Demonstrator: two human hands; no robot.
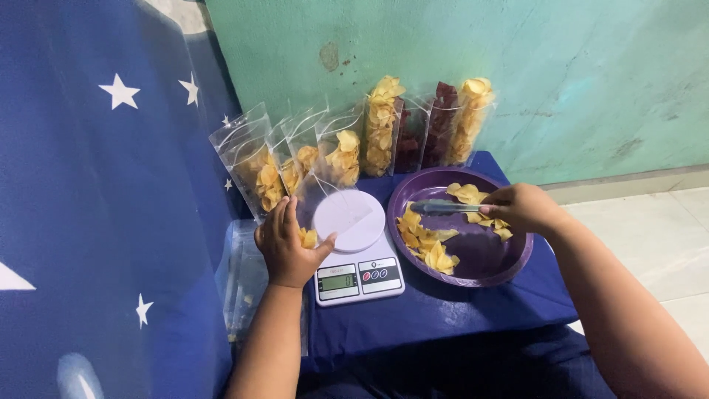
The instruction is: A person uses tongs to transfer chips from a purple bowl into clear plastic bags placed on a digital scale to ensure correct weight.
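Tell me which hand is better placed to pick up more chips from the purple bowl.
Probably the right hand: it holds metal tongs over the round purple bowl of yellow chips. The left hand holds a clear plastic bag beside the white kitchen scale.

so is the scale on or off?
On. The scale display is lit green and shows a reading, while the left hand holds a bag beside its platform.

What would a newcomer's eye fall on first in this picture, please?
Probably the purple bowl of yellow chips at centre right, where the right hand holds tongs. Beside it, the left hand holds a clear bag at a white scale; filled bags line the wall.
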